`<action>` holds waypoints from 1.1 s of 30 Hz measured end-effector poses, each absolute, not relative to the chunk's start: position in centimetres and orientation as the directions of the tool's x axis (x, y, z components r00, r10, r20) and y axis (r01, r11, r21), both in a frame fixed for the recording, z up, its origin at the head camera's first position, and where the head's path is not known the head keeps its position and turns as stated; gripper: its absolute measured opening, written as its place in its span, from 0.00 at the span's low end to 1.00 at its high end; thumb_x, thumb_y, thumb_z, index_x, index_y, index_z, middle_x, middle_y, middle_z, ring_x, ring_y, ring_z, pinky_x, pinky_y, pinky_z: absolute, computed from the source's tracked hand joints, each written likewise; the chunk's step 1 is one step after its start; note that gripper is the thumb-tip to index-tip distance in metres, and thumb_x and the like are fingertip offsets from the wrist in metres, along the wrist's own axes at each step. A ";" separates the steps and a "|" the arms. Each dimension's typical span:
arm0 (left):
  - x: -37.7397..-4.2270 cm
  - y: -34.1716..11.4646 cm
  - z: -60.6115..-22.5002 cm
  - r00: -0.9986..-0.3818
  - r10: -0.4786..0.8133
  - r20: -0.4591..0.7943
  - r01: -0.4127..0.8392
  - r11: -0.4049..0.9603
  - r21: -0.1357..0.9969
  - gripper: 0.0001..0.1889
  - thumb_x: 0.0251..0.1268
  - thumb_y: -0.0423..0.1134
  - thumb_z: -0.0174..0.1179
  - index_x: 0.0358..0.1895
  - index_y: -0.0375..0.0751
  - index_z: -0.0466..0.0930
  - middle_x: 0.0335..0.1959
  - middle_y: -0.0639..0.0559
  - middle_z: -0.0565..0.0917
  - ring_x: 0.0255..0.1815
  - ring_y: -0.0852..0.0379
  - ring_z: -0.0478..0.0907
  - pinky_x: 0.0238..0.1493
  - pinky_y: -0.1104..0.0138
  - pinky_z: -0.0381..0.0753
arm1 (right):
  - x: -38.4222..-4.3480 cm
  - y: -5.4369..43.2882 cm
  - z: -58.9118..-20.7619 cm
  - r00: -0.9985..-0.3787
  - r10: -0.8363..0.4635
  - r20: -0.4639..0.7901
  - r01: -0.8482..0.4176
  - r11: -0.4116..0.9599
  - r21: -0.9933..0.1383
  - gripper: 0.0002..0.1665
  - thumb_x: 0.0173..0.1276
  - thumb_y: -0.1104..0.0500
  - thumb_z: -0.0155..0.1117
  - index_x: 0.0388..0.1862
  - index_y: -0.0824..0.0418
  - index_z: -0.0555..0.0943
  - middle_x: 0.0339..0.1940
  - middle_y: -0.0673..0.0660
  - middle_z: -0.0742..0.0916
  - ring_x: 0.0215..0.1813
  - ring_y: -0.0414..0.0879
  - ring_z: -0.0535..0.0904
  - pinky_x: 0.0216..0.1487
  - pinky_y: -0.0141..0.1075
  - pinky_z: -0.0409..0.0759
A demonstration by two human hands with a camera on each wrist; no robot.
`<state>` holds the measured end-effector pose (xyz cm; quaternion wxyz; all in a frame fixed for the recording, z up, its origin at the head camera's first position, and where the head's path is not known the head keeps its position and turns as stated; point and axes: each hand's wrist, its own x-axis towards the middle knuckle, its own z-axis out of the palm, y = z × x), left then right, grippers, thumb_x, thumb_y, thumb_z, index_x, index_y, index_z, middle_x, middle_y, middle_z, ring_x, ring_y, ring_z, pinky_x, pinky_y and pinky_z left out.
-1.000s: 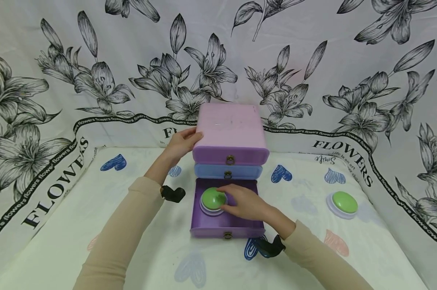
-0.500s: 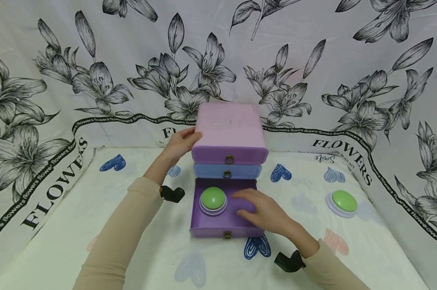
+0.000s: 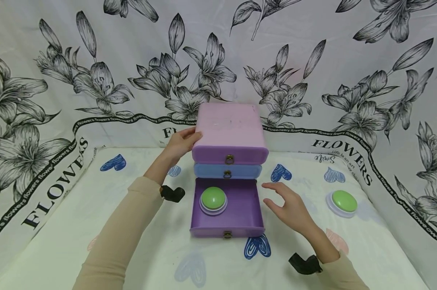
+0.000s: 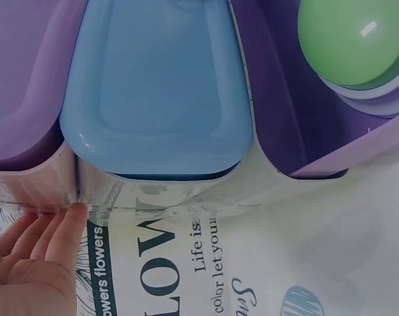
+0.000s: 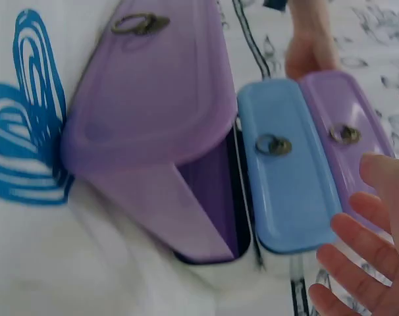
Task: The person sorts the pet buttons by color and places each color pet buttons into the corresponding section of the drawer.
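Observation:
A small drawer cabinet (image 3: 230, 123) with a pink top stands in the middle, its purple top drawer (image 3: 211, 156) and blue middle drawer (image 3: 207, 171) pushed in. The purple bottom drawer (image 3: 243, 219) is pulled out, and a green dome button (image 3: 213, 198) on a white base sits in its left half. My left hand (image 3: 182, 144) rests on the cabinet's upper left side; in the left wrist view its fingers (image 4: 64, 237) lie straight against that side. To the right of the pulled-out drawer, my right hand (image 3: 290, 207) hovers with fingers spread, holding nothing.
A second green dome button (image 3: 344, 201) on a white base lies on the cloth at the right. The white cloth (image 3: 149, 257) has printed hearts. Behind the cabinet hangs a flower-printed curtain (image 3: 149, 48).
My right hand has let go of the green dome button in the drawer and moved right, out past the drawer's side. My left hand and the cabinet stay in place.

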<state>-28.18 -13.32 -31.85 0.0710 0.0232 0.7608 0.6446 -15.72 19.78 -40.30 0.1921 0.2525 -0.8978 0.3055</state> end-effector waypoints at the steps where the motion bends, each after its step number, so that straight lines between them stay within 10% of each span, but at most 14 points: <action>1: -28.4 -13.4 -32.1 -0.989 0.125 -0.075 -0.054 0.167 0.984 0.34 0.63 0.51 0.56 0.69 0.44 0.59 0.63 0.45 0.71 0.56 0.53 0.74 0.57 0.63 0.74 | -15.9 20.2 -40.4 -0.800 -0.322 0.506 -0.563 0.694 -0.449 0.26 0.54 0.62 0.71 0.54 0.56 0.77 0.51 0.50 0.82 0.54 0.44 0.77 0.51 0.41 0.78; 10: -28.6 -13.4 -32.5 -0.990 0.126 -0.070 -0.051 0.145 0.988 0.33 0.64 0.50 0.56 0.69 0.44 0.59 0.63 0.45 0.71 0.58 0.51 0.73 0.59 0.61 0.73 | -17.2 24.0 -40.9 -0.818 -0.141 0.558 -0.452 0.757 -0.472 0.25 0.55 0.65 0.69 0.54 0.60 0.77 0.52 0.55 0.81 0.54 0.49 0.75 0.50 0.42 0.77; 16: -28.7 -13.5 -32.6 -0.988 0.136 -0.069 -0.050 0.144 0.988 0.33 0.64 0.50 0.56 0.70 0.44 0.59 0.63 0.46 0.70 0.58 0.51 0.73 0.59 0.62 0.73 | -17.9 26.6 -41.7 -0.805 0.005 0.593 -0.371 0.776 -0.510 0.26 0.56 0.65 0.67 0.55 0.62 0.76 0.54 0.59 0.79 0.56 0.54 0.73 0.51 0.19 0.67; 25: -28.7 -13.4 -32.6 -0.989 0.133 -0.068 -0.047 0.159 0.986 0.33 0.63 0.51 0.56 0.70 0.45 0.59 0.64 0.46 0.70 0.59 0.51 0.72 0.60 0.61 0.71 | -18.0 30.8 -42.3 -0.851 0.175 0.495 -0.191 0.775 -0.602 0.34 0.59 0.63 0.65 0.64 0.63 0.67 0.59 0.69 0.72 0.60 0.64 0.66 0.55 0.57 0.65; 33: -28.5 -13.4 -32.5 -0.988 0.133 -0.074 -0.054 0.154 0.987 0.33 0.64 0.51 0.56 0.70 0.45 0.59 0.65 0.47 0.69 0.59 0.51 0.72 0.61 0.61 0.71 | -17.7 33.9 -43.1 -0.912 0.311 0.269 0.077 0.772 -0.631 0.43 0.65 0.50 0.57 0.73 0.62 0.51 0.68 0.72 0.60 0.68 0.68 0.54 0.62 0.63 0.55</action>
